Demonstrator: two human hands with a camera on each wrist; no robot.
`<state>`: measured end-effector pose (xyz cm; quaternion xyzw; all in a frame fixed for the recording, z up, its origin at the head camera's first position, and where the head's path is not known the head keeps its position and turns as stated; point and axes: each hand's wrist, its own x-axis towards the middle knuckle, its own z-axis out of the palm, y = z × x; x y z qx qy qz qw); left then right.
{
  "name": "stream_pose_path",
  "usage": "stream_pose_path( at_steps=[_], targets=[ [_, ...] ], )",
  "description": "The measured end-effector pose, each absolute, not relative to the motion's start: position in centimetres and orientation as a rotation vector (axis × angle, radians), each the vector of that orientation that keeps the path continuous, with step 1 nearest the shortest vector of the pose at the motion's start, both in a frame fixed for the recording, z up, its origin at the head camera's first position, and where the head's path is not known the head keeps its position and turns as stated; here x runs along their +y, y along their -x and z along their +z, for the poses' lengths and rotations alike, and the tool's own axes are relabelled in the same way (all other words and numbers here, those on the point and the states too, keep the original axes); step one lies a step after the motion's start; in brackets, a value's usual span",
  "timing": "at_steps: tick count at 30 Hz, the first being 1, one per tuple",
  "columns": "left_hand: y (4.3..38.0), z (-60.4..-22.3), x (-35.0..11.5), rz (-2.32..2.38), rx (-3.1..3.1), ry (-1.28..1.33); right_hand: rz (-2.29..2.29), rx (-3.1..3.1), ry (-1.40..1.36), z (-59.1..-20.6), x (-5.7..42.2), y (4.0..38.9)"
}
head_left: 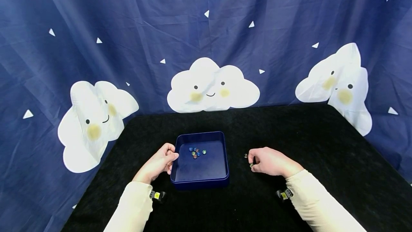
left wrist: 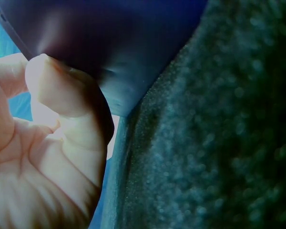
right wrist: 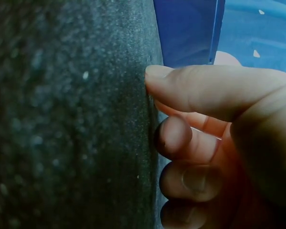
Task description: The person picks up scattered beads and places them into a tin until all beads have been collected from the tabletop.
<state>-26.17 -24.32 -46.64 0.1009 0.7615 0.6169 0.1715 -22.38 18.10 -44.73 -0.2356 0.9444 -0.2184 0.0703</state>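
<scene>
A shallow navy-blue box (head_left: pixel 201 171) without a lid stands on the black cloth, several small glass marbles (head_left: pixel 195 153) clustered toward its back. My left hand (head_left: pixel 162 160) grips the box's left wall between thumb and fingers; the left wrist view shows the thumb (left wrist: pixel 62 90) against the outside of the box (left wrist: pixel 128 43). Right of the box, my right hand (head_left: pixel 270 161) pinches a small glass marble (head_left: pixel 251 165) between thumb and forefinger, low at the cloth. Another marble (head_left: pixel 246 155) lies beside the forefinger. In the right wrist view the thumb (right wrist: pixel 195 88) hides the pinched marble.
Black cloth (head_left: pixel 289 128) covers the table. Behind it hangs a dark blue curtain (head_left: pixel 145 38) with white clouds and triangles. Small dark cameras (head_left: pixel 284 194) are strapped at both wrists, over cream sleeves (head_left: pixel 322 203).
</scene>
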Motion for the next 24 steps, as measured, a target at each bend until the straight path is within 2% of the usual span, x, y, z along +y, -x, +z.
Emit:
stream_pose_path(
  at_steps=[24],
  targets=[
    [26.14, -46.59, -24.26, 1.745, 2.163, -0.277, -0.827, 2.882, 0.814, -44.28, 17.50, 22.39]
  ],
)
